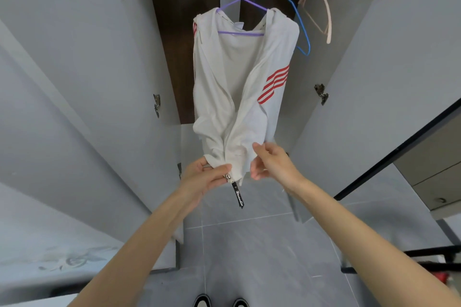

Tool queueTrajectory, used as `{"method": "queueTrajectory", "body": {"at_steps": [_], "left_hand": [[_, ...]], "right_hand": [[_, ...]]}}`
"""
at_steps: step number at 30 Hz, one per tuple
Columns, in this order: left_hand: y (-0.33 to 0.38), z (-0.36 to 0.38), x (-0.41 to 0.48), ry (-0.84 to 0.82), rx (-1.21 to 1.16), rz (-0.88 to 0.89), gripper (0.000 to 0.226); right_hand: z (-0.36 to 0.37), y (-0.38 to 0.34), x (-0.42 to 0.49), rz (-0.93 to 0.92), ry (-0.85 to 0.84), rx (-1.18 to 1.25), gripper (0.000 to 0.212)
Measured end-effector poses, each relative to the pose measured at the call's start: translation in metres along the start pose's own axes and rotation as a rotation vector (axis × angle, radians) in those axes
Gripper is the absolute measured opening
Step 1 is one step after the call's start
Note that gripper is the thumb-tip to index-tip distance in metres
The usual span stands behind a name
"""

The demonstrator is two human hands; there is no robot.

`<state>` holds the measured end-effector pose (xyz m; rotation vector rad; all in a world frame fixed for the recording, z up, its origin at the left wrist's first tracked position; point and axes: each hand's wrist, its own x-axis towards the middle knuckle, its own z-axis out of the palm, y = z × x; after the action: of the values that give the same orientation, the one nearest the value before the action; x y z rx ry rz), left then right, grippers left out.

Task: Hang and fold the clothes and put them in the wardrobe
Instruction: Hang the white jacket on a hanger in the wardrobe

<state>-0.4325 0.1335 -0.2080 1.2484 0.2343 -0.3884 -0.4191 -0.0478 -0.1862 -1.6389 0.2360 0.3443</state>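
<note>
white jacket [224,70] hangs on a purple hanger [240,33] — left hand [202,178] pinches its hem by the zipper [228,177], right hand [270,164] pinches the hem beside it.

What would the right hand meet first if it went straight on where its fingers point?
The white jacket: the right hand points left at its lower front hem, close by. Whether they already touch is unclear. Just beyond, the left hand pinches the hem by the zip.
</note>
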Motion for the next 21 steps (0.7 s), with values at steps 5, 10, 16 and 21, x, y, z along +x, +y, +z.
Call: {"method": "queueTrajectory", "body": {"at_steps": [5, 10, 16, 21], "left_hand": [[-0.002, 0.008, 0.003, -0.008, 0.109, 0.025, 0.027], [-0.005, 0.016, 0.003, -0.056, 0.335, 0.090, 0.018], [-0.002, 0.010, 0.003, -0.155, 0.347, 0.068, 0.030], [-0.004, 0.007, 0.003, -0.222, 0.253, 0.014, 0.026]], "right_hand": [[-0.006, 0.024, -0.020, 0.253, -0.131, -0.104, 0.049], [0.002, 0.035, -0.021, 0.230, -0.153, 0.151, 0.024], [-0.001, 0.041, -0.024, 0.199, -0.134, 0.266, 0.014], [-0.006, 0.044, -0.021, 0.264, -0.165, 0.317, 0.026]]}}
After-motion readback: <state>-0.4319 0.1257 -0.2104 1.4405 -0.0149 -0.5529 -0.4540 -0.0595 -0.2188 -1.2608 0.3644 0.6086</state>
